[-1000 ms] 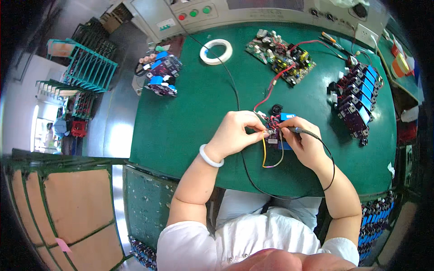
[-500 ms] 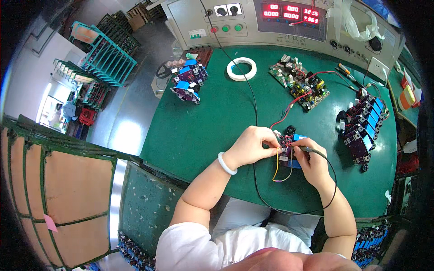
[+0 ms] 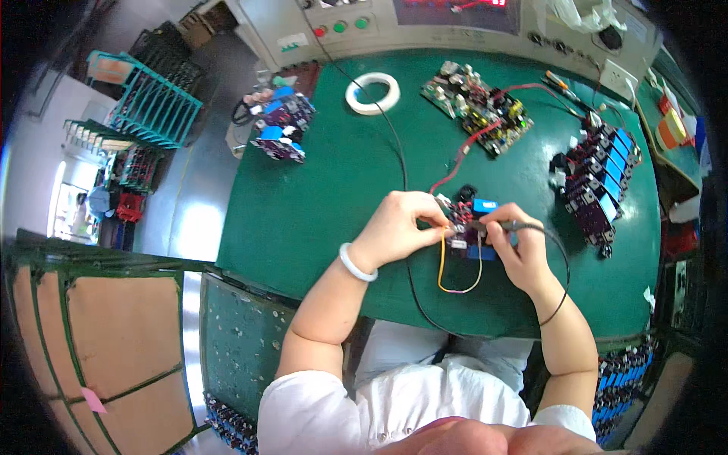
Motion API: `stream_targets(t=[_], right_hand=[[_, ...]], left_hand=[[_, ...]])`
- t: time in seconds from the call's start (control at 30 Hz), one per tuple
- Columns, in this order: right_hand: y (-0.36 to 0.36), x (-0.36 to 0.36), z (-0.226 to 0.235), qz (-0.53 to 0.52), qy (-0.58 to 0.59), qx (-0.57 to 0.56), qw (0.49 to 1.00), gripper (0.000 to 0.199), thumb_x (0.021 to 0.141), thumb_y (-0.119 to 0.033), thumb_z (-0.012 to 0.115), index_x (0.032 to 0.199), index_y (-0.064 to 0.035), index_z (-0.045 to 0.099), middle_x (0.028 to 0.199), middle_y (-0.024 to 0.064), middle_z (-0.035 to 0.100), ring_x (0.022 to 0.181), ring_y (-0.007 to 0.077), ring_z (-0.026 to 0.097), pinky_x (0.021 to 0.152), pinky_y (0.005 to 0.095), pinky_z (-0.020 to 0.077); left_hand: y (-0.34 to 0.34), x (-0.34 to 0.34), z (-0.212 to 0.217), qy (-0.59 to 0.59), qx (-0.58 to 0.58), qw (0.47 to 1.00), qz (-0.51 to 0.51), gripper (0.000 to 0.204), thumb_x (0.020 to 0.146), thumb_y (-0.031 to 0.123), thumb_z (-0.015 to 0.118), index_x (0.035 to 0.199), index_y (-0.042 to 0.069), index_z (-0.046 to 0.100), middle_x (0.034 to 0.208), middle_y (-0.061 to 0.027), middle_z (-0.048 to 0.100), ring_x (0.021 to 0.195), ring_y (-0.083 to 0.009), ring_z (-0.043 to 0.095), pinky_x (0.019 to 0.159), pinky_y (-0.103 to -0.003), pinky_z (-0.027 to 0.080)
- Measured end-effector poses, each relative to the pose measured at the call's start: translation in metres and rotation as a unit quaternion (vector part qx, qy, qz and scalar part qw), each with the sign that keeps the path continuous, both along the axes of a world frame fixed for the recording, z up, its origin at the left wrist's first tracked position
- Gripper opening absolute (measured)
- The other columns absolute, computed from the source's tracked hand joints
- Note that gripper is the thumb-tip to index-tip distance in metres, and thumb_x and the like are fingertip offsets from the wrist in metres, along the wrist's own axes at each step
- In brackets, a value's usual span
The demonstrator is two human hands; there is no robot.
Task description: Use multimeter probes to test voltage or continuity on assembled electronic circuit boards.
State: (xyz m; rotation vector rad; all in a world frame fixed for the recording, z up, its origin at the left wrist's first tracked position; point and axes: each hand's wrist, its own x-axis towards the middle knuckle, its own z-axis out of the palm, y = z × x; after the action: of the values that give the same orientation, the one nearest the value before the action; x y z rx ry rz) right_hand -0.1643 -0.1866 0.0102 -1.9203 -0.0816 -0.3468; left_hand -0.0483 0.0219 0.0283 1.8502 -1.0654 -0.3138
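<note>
A small dark circuit board [image 3: 458,244] with blue blocks lies on the green tabletop [image 3: 334,182] in front of me. My left hand [image 3: 402,221] is at its left side, thumb and forefinger pinched on the end of a thin yellow wire [image 3: 442,267]. That wire loops below the board and runs back up to it, turning pale. From the right, my right hand [image 3: 520,254] grips a dark pen-like probe [image 3: 522,225] with a black cable [image 3: 566,265]. Its tip points at the board's middle; whether it touches is too small to tell.
A larger circuit board [image 3: 478,106] with red leads lies beyond. White tape roll [image 3: 372,94] stands left of it. Stacked blue-and-dark modules [image 3: 603,182] are at the right, more modules [image 3: 282,125] at the far left. A grey instrument panel [image 3: 379,38] closes the back.
The whole view has shifted, so the table and things on it appear higher and a little further left. Both hands stay at the small board with the same holds.
</note>
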Motion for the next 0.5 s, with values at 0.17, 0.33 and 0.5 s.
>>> stream_targets(t=[0.17, 0.33, 0.5], right_hand=[[0.002, 0.001, 0.002, 0.008, 0.011, -0.04, 0.999, 0.007, 0.094, -0.008, 0.061, 0.091, -0.0011, 0.059, 0.068, 0.0126, 0.059, 0.058, 0.0232, 0.058, 0.056, 0.0339, 0.0464], [-0.002, 0.002, 0.007, 0.021, 0.059, -0.062, 0.996, 0.012, 0.094, -0.01, 0.061, 0.091, -0.0001, 0.057, 0.071, 0.016, 0.061, 0.063, 0.0329, 0.061, 0.059, 0.0393, 0.0478], [-0.002, 0.005, 0.008, 0.052, 0.031, -0.077, 0.995, 0.011, 0.093, -0.009, 0.061, 0.089, 0.0006, 0.057, 0.079, 0.0187, 0.061, 0.07, 0.0337, 0.061, 0.063, 0.0394, 0.0479]], left_hand=[[0.0, 0.001, -0.001, 0.008, 0.007, 1.0, 0.003, 0.014, 0.075, 0.008, 0.081, 0.081, -0.001, 0.073, 0.081, -0.0105, 0.071, 0.077, -0.0197, 0.068, 0.074, -0.031, 0.053], [-0.003, 0.0, 0.003, 0.032, 0.026, 0.999, 0.002, 0.014, 0.076, 0.008, 0.081, 0.081, -0.002, 0.073, 0.082, -0.0111, 0.071, 0.079, -0.0196, 0.068, 0.075, -0.032, 0.053], [-0.004, 0.001, 0.004, 0.027, 0.014, 1.0, 0.001, 0.014, 0.076, 0.008, 0.08, 0.081, -0.002, 0.073, 0.082, -0.011, 0.071, 0.078, -0.02, 0.068, 0.074, -0.032, 0.053]])
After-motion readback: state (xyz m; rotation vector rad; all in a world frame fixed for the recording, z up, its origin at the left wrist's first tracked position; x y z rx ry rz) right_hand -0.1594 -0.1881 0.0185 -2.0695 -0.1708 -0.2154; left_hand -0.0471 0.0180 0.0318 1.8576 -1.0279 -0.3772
